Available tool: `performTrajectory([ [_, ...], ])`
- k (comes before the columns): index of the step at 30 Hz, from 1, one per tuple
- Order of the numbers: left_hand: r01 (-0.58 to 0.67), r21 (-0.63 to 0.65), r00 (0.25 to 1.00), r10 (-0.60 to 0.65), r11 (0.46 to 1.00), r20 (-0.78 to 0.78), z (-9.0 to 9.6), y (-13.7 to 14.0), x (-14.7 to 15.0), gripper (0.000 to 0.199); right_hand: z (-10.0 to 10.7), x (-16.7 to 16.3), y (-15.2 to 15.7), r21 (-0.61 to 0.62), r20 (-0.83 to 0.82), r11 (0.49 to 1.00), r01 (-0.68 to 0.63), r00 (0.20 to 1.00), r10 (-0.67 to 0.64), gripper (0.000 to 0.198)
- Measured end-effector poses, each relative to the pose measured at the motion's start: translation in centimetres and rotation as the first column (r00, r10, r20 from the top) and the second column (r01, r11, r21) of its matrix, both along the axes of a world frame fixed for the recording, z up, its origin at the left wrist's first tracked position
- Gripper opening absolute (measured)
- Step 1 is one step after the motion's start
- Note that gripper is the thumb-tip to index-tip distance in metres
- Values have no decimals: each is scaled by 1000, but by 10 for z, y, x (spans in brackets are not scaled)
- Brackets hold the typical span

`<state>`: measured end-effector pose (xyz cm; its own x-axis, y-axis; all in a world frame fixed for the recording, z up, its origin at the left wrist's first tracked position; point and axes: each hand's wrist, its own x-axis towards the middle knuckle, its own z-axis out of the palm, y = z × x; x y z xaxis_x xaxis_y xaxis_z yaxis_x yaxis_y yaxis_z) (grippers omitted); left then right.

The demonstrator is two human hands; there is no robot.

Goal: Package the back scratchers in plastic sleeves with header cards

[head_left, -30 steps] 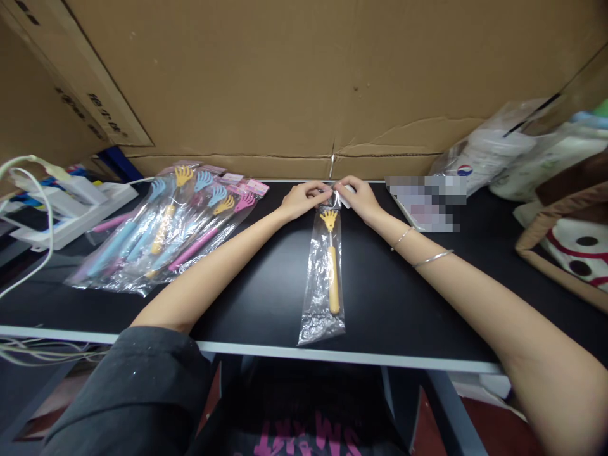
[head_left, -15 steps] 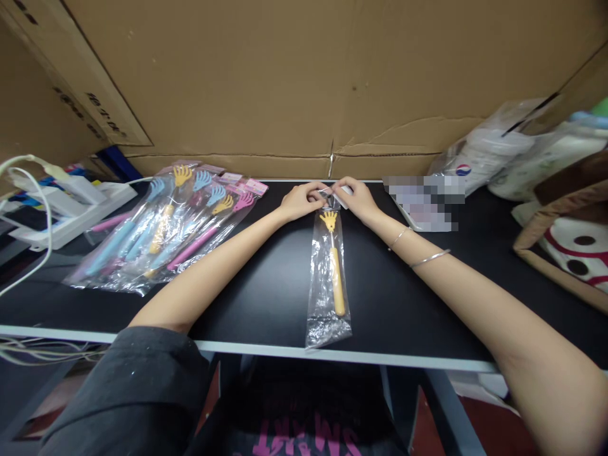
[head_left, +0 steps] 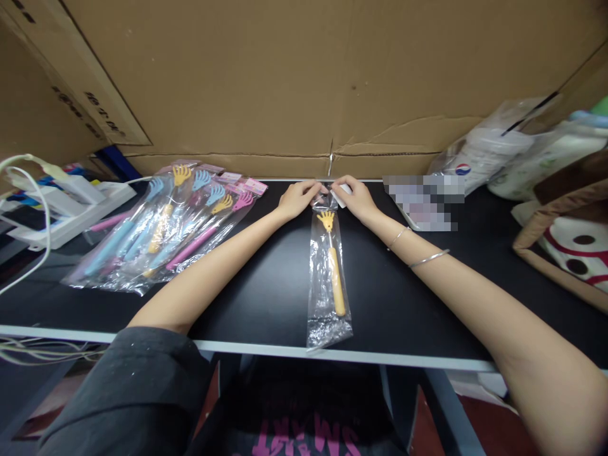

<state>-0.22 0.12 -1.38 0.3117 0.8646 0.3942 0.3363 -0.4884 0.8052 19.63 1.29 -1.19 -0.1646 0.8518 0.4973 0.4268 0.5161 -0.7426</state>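
A yellow back scratcher [head_left: 336,278] with a hand-shaped head lies lengthwise in a clear plastic bag [head_left: 316,326] on the black desk. At the bag's far end, my left hand [head_left: 299,197] has its fingers closed on the plastic from the left side. My right hand [head_left: 356,197] is closed at the same end from the right. Under its fingers shows a small white card [head_left: 341,197], partly covered, next to the bag's top edge. The fingertips of both hands nearly meet; exactly how they grip the plastic is partly hidden.
Several bagged back scratchers [head_left: 166,228] in blue, yellow and pink lie left of my forearm. Beyond them is a white power strip [head_left: 71,212] with cables. A blurred-out flat object [head_left: 422,206], a bagged cup [head_left: 494,149] and a brown-edged bag [head_left: 536,221] are right. Cardboard [head_left: 285,82] stands behind.
My fingertips have spread slightly apart at the bag's far end, showing more of the clear plastic there. The back scratcher's head has shifted slightly left.
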Motion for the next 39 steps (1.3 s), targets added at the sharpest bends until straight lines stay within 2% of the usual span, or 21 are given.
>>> performTrajectory([
  [3,-50,-6,998,49,999,-37,3,-2,0,37,-2,2,3,17,-53,1000,-4,999,5,13],
  [10,-165,-16,982,163,986,-92,12,-12,2,34,-2,5,5,39,-144,993,111,984,-104,24],
  [13,-200,-38,978,197,979,-72,13,-13,2,34,0,5,2,6,-187,992,126,975,-123,17],
  [17,-204,-103,976,210,974,49,13,-12,1,31,-2,6,4,-46,-265,992,114,956,-122,15],
  [24,-248,-82,965,254,965,61,17,-16,1,27,-8,9,11,-196,-327,978,65,936,-128,35],
  [28,-265,-50,962,267,963,51,18,-18,1,27,-12,11,15,-166,-348,984,65,930,-120,41],
  [33,-258,-75,963,263,963,61,15,-15,0,30,-12,10,16,-63,-310,996,67,947,-83,30],
  [39,-274,-106,954,284,956,95,15,-14,0,28,-4,-1,4,67,-265,993,102,961,-81,41],
])
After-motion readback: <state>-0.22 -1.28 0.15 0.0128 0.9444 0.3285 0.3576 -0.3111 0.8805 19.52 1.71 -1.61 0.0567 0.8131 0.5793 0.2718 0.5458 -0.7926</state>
